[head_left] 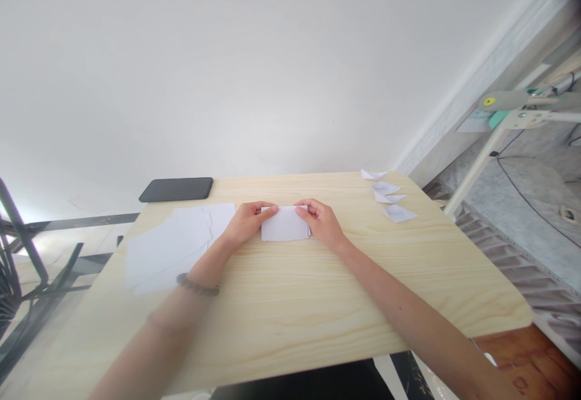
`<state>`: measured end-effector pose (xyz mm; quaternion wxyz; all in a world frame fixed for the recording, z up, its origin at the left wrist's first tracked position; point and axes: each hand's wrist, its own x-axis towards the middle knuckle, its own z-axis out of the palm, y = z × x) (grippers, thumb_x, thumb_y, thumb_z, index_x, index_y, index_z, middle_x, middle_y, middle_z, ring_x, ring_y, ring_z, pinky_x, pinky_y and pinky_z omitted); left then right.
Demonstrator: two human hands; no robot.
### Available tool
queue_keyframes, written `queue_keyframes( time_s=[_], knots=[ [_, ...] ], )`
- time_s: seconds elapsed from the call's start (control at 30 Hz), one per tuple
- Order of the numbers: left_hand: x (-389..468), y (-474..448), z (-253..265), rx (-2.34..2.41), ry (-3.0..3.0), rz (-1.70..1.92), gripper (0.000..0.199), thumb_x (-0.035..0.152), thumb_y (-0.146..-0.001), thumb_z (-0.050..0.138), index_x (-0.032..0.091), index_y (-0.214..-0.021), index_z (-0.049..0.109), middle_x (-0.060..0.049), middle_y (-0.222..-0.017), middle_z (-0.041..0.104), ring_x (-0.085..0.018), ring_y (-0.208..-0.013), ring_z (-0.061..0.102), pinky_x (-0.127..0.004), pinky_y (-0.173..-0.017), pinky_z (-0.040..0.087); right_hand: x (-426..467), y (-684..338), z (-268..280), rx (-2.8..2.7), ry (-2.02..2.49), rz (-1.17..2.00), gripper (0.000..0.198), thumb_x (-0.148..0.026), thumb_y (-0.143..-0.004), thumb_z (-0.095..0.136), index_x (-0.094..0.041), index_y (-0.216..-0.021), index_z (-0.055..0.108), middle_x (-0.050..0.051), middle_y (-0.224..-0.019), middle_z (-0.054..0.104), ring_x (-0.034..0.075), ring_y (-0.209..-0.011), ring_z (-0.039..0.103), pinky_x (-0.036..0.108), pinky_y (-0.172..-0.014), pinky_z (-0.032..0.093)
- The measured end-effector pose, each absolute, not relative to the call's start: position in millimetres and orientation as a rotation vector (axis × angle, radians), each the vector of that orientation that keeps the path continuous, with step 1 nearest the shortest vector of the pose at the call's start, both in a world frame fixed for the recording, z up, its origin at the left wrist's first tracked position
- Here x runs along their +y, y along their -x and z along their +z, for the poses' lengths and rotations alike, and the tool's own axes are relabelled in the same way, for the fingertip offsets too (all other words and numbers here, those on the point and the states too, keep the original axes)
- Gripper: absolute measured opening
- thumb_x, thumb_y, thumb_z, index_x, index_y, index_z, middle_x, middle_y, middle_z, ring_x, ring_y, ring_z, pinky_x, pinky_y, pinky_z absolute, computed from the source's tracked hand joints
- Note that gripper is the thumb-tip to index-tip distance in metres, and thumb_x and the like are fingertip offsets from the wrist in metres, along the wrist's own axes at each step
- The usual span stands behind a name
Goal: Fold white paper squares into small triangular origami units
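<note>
A folded sheet of white paper [285, 226] is held just over the middle of the table, its long edges running left to right. My left hand [247, 221] pinches its upper left corner, thumb on the front face. At the upper right corner my right hand [320, 221] pinches it the same way. The layers part slightly at the lower right edge. Fingers behind the paper are hidden. Left of my left hand lie loose white sheets [167, 242], overlapping, some with torn-looking edges.
Several small folded paper boats [385, 189] stand in a column at the table's far right. A black phone-like slab [177, 189] lies at the back left. The wooden table [290, 303] meets a white wall [281, 73]. A white metal frame [476, 164] stands beyond the right edge.
</note>
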<state>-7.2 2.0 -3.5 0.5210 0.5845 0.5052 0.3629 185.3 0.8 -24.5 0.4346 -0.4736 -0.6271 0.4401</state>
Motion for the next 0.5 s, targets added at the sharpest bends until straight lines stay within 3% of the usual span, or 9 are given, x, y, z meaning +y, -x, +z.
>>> queue_keyframes(
  time_s=[0.5],
  knots=[
    [2.5,6.8,-5.0,1.229,-1.38,0.893,0.041,0.048,-0.066,0.059,0.013,-0.086,0.066,-0.005,-0.075,0.065,-0.015,-0.062,0.054,-0.024,-0.054,0.039,1.0,-184.8,-26.0,-1.551,1.168,1.116,0.03,-0.041,-0.074,0.051,-0.018,-0.092,0.058,0.003,-0.07,0.061,0.012,-0.055,0.053,0.021,-0.045,0.039]
  ],
)
